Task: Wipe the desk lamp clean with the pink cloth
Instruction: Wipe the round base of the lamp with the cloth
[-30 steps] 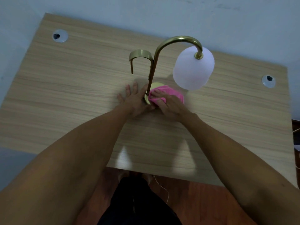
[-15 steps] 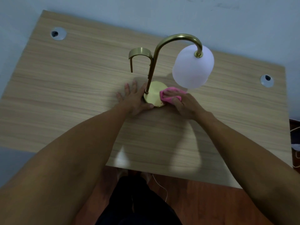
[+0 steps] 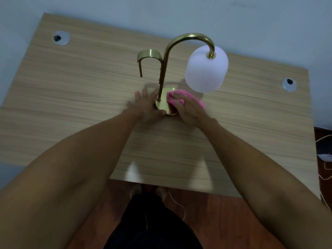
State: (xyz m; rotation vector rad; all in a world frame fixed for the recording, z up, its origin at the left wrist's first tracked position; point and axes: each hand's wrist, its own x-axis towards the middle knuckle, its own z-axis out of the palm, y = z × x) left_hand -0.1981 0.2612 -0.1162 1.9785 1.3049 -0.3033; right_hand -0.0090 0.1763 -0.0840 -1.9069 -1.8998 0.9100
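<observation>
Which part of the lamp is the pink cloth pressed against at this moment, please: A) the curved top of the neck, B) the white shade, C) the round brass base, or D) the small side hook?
C: the right hand presses the pink cloth flat onto the round brass base, well below the white shade, while the left hand rests against the base's other side.

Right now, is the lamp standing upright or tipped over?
Upright. The lamp stands on its round base, flat on the desk; the shade hangs free above it. The left hand rests at the base.
</observation>
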